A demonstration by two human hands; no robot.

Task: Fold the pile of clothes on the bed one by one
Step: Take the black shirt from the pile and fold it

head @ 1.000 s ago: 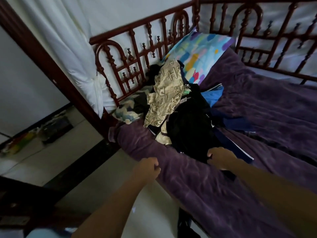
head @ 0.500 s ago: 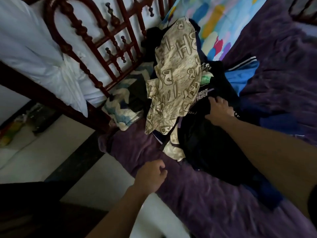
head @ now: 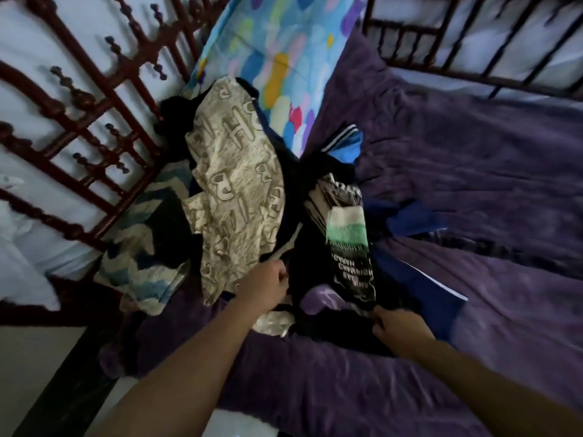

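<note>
Head view. We are looking down at a pile [head: 284, 216] of clothes lying on the purple blanket [head: 473, 184] of the bed, near the headboard [head: 94, 121] and against the pillow [head: 277, 58].

1. Pile. A beige garment [head: 233, 190] with printed letters is lying on top at the left side. A black shirt [head: 347, 257] with white text and a green-and-white band is lying just beside it on the right. A blue garment [head: 410, 279] with a white stripe is showing under the black shirt on the right. A blue-and-cream zigzag cloth [head: 142, 257] is lying between the pile and the headboard.

2. Left hand [head: 268, 285]. We are reaching it to the near edge of the pile, where the beige garment meets the black shirt. The fingers are curled together and closing on dark fabric at that edge; the blur is keeping us from telling exactly which garment they are gripping.

3. Right hand [head: 397, 323]. We are holding it at the near hem of the black shirt. The fingers [head: 378, 313] are pressed together and pinching the dark hem against the thumb.

4. Both forearms are extending over the near part of the blanket. The two hands are well apart, with the black shirt between them.
</note>
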